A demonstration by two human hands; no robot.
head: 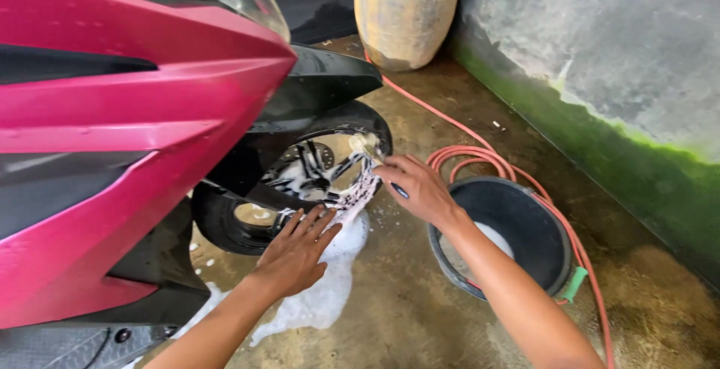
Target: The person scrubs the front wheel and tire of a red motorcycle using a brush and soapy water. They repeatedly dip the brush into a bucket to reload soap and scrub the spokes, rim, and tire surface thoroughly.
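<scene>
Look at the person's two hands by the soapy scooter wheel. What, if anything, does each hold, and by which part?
The right hand grips a brush by its dark handle, bristles on the front wheel. The left hand holds nothing; it lies open against the tyre.

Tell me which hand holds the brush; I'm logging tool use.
The right hand grips the brush, pressing its bristles against the soapy wheel. The left hand lies flat and open on the tyre, holding nothing.

Vehicle wash bay, wet concrete floor (420, 301), coiled hose (480, 155), bucket (551, 241), soapy scooter wheel (315, 174)
</scene>
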